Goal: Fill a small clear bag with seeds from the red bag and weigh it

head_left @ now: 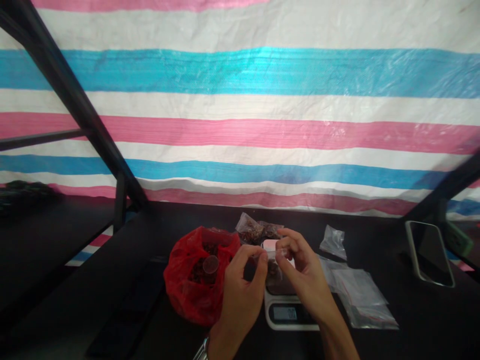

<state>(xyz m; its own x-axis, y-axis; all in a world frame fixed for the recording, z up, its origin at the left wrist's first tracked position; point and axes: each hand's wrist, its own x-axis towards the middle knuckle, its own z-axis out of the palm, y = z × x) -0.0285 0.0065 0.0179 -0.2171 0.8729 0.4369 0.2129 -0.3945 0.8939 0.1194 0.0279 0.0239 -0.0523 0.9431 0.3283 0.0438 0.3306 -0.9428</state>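
Note:
Between my two hands is a small clear zip bag [274, 274] with dark bits in its lower part. My left hand [245, 285] pinches its top edge on the left, thumb against fingers. On the right, my right hand [302, 270] pinches the same edge. Just below the bag lies a white digital scale [272, 320], its display reading about 0.0; my hands partly cover it. A red plastic bag [180, 285] stands open left of my left hand. Inside it are reddish-brown dried pieces [198, 272] and a small clear cup [210, 264].
Behind my hands lie filled clear bags [249, 227]. To the right are a crumpled clear bag [333, 242] and a stack of flat zip bags [360, 287]. A phone [431, 254] leans at far right. Dark metal frame bars [75, 110] and a striped sheet [240, 135] bound the black table [161, 220].

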